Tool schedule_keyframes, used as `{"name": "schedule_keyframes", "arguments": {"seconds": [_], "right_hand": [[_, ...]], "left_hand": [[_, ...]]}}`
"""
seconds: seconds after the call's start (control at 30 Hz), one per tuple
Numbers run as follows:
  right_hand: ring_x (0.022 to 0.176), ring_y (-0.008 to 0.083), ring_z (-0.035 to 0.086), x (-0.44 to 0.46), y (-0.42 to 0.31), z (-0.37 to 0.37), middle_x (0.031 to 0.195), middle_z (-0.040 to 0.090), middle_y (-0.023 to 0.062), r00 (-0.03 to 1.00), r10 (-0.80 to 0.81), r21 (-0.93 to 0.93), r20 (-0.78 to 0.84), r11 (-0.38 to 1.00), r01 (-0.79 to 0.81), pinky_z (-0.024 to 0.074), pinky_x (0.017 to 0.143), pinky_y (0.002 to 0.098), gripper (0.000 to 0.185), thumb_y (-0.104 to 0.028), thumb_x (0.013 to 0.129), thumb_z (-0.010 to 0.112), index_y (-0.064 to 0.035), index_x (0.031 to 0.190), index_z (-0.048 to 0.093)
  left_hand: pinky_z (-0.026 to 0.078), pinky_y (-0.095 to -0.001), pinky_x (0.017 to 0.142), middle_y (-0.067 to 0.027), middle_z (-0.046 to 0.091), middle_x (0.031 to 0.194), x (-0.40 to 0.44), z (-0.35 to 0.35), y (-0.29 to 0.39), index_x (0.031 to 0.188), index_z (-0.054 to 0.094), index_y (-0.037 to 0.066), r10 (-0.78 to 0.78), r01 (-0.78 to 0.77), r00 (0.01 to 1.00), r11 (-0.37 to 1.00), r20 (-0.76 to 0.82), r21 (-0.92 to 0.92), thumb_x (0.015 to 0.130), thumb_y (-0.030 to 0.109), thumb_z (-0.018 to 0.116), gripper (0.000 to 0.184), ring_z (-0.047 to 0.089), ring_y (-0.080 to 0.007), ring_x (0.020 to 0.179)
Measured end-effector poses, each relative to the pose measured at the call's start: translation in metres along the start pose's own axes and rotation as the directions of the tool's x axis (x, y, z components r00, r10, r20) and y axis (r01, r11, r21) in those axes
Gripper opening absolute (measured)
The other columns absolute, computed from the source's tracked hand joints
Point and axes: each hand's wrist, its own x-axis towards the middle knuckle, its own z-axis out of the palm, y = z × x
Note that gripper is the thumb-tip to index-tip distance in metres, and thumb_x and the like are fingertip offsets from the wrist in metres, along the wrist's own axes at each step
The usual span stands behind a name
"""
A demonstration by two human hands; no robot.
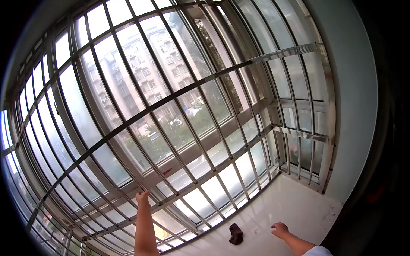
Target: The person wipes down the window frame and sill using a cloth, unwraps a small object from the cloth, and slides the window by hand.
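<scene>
My left hand (143,197) is raised to the window grille, its fingers closed around or against one thin metal bar (128,171). Part of the grip is hidden behind the fingers. Lower right, my right hand (280,230) hovers over or rests on the white sill (267,209), fingers loosely apart and holding nothing. To the left of that hand lies a crumpled dark brown cloth (235,234) on the sill, apart from both hands.
Metal bars and a flat crossbar (171,97) span the whole window in front of me. Behind them are sliding panes in a grey frame (192,147), one showing an apartment building outside. A pale wall (352,106) bounds the right side.
</scene>
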Motion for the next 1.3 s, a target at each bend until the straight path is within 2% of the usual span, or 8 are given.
{"name": "schedule_keyframes", "arguments": {"seconds": [0.07,0.17,0.3,0.5,0.67,0.83,1.0,1.3], "right_hand": [[0.117,0.0318,0.042,-0.012,0.052,-0.017,0.119,0.047,0.0136,0.974,0.189,-0.091,-0.127,0.975,-0.201,0.0441,0.095,0.0379,0.048,-0.02,0.066,0.072,-0.0084,0.111,0.06],[0.129,0.0343,0.029,-0.014,0.115,-0.037,0.136,0.032,0.0184,0.904,0.406,-0.269,-0.13,0.863,-0.427,0.0307,0.106,0.0416,0.082,-0.033,0.063,0.077,0.0,0.129,0.041],[0.142,0.0367,0.004,-0.018,0.163,-0.052,0.153,0.005,0.0202,0.768,0.638,-0.395,0.051,0.719,-0.572,0.0123,0.114,0.0446,0.128,-0.056,0.055,0.081,-0.0005,0.147,0.013],[0.142,0.0374,-0.006,-0.022,0.206,0.0,0.153,-0.006,0.0243,0.729,0.682,-0.538,0.061,0.638,-0.552,0.0019,0.115,0.0449,0.143,-0.071,0.048,0.077,0.0032,0.146,0.005],[0.142,0.0382,-0.008,-0.023,0.192,-0.018,0.152,-0.008,0.0254,0.687,0.709,-0.694,0.161,0.576,-0.432,-0.0038,0.115,0.0445,0.148,-0.076,0.046,0.073,0.0057,0.145,0.001],[0.142,0.0389,-0.005,-0.014,0.215,0.005,0.152,-0.004,0.0265,0.724,0.683,-0.333,0.095,0.708,-0.623,-0.0021,0.115,0.0431,0.147,-0.075,0.047,0.073,0.0084,0.144,0.002],[0.141,0.0379,0.004,-0.035,0.162,-0.054,0.153,0.007,0.0199,0.753,0.653,-0.593,0.083,0.64,-0.489,0.0052,0.114,0.0469,0.124,-0.067,0.057,0.072,-0.0007,0.145,0.015],[0.138,0.0401,0.015,-0.054,0.129,-0.087,0.153,0.014,0.0194,0.766,0.639,-0.64,0.073,0.619,-0.455,0.0157,0.112,0.0504,0.114,-0.059,0.063,0.075,-0.0035,0.146,0.02]], "left_hand": [[0.031,-0.0515,0.09,-0.0147,0.05,0.121,0.028,-0.007,-0.048,0.117,0.051,0.001,0.0,0.011,0.979,0.999,-0.203,0.053,0.064,0.009,0.07,0.058,0.044,-0.028,0.113],[0.035,-0.0409,0.061,-0.0041,0.04,0.076,-0.001,-0.01,-0.067,0.079,0.055,0.005,-0.143,0.145,0.976,0.989,-0.164,0.004,0.068,0.007,0.069,0.018,0.041,-0.0187,0.066],[0.041,-0.0432,0.071,-0.0082,0.045,0.093,-0.07,0.002,-0.045,0.096,0.056,0.007,-0.292,0.315,0.941,0.94,-0.168,0.133,0.07,0.01,0.072,0.031,0.047,-0.0256,0.081],[0.043,-0.0406,0.066,-0.0062,0.046,0.087,-0.088,0.0,-0.031,0.089,0.056,0.008,-0.308,0.339,0.937,0.916,-0.166,0.216,0.073,0.009,0.071,0.022,0.048,-0.0222,0.073],[0.041,-0.0373,0.062,-0.0056,0.054,0.074,-0.082,0.005,-0.009,0.08,0.059,0.007,-0.346,0.362,0.932,0.892,-0.107,0.269,0.072,0.006,0.07,0.013,0.052,-0.0197,0.063],[0.038,-0.033,0.055,-0.0025,0.05,0.063,-0.107,0.049,0.009,0.071,0.057,0.009,-0.288,0.32,0.946,0.904,-0.149,0.284,0.077,0.006,0.064,0.009,0.048,-0.0155,0.056],[0.048,-0.0361,0.059,-0.0022,0.059,0.07,-0.076,0.052,-0.01,0.09,0.062,0.008,-0.343,0.252,0.873,0.926,0.348,0.281,0.079,0.011,0.066,0.011,0.06,-0.0179,0.062],[0.046,-0.0367,0.077,-0.0046,0.064,0.098,-0.121,0.051,0.014,0.126,0.05,0.007,-0.307,0.169,0.897,0.902,0.316,0.397,0.078,0.019,0.072,0.054,0.062,-0.0184,0.09]]}}
